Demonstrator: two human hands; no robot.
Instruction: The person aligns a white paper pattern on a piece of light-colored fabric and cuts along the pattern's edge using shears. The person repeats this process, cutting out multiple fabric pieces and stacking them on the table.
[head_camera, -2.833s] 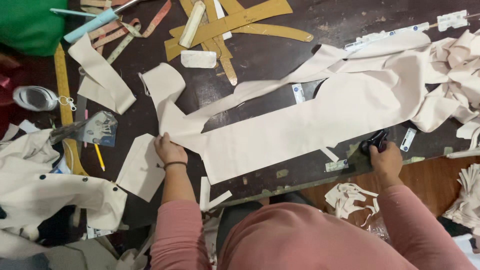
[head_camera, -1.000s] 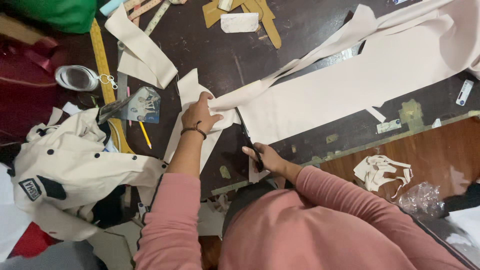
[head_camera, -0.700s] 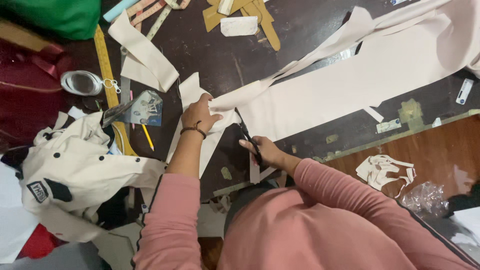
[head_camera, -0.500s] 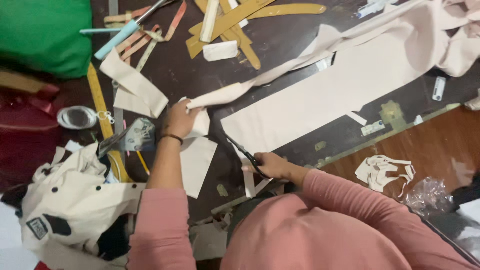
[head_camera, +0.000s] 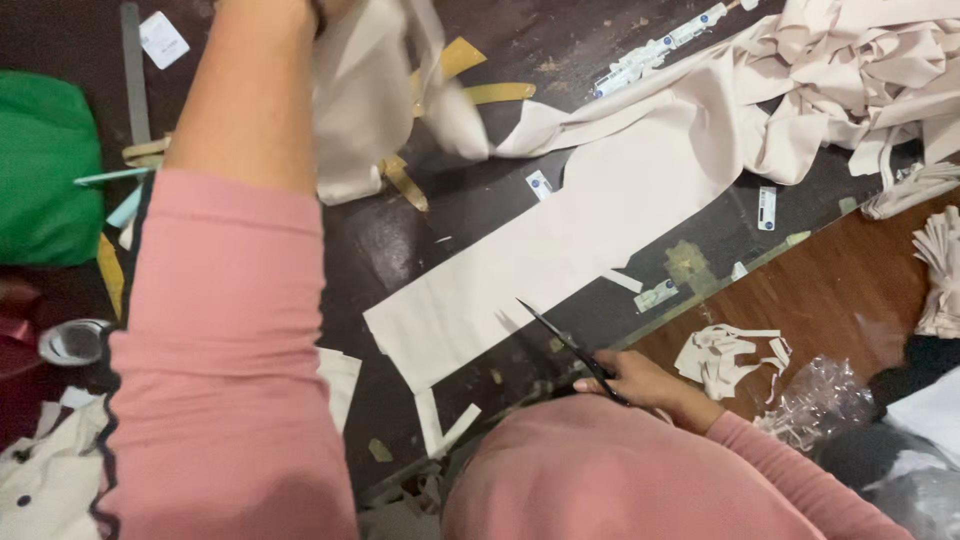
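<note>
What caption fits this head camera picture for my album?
Left arm lifts a cut cream fabric piece while the right hand holds scissors beside the cream cloth strip.

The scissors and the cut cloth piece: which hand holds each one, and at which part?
The right hand holds the black scissors by the handles, blades pointing away. The left hand, mostly out of view at the top edge, lifts the cream cloth piece by its upper end.

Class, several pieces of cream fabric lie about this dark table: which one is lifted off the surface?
The cream fabric piece at top centre, raised in the left hand; the long flat panel and the crumpled heap rest on the table.
</note>
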